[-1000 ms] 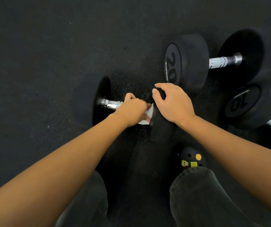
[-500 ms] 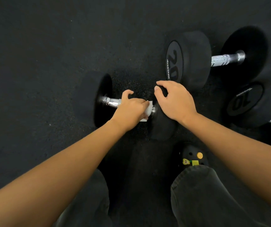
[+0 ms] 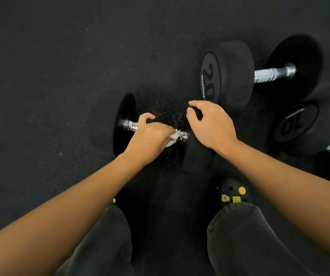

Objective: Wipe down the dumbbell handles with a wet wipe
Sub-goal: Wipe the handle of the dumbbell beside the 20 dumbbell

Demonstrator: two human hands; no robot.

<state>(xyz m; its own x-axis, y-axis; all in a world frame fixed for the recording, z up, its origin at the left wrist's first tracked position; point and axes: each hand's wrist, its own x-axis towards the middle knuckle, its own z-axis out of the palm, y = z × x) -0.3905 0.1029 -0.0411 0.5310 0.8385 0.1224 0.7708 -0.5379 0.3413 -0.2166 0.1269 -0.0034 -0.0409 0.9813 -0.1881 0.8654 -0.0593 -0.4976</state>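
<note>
A black dumbbell lies on the floor in front of me, its chrome handle (image 3: 129,125) running left to right between a left head (image 3: 108,124) and a right head (image 3: 197,156). My left hand (image 3: 150,139) is wrapped over the handle with a white wet wipe (image 3: 173,137) pressed under its fingers; the thumb sticks up. My right hand (image 3: 210,124) rests on top of the right head, fingers curled over its upper edge.
A dumbbell marked 20 (image 3: 227,76) lies at the back right, with one marked 10 (image 3: 307,128) beside it at the right. My dark trouser legs and a black clog with charms (image 3: 233,193) are below. The floor is black rubber (image 3: 40,76).
My left hand has slid the wipe leftward along the handle, baring the chrome collar at its right end. The right hand stays on the right head.
</note>
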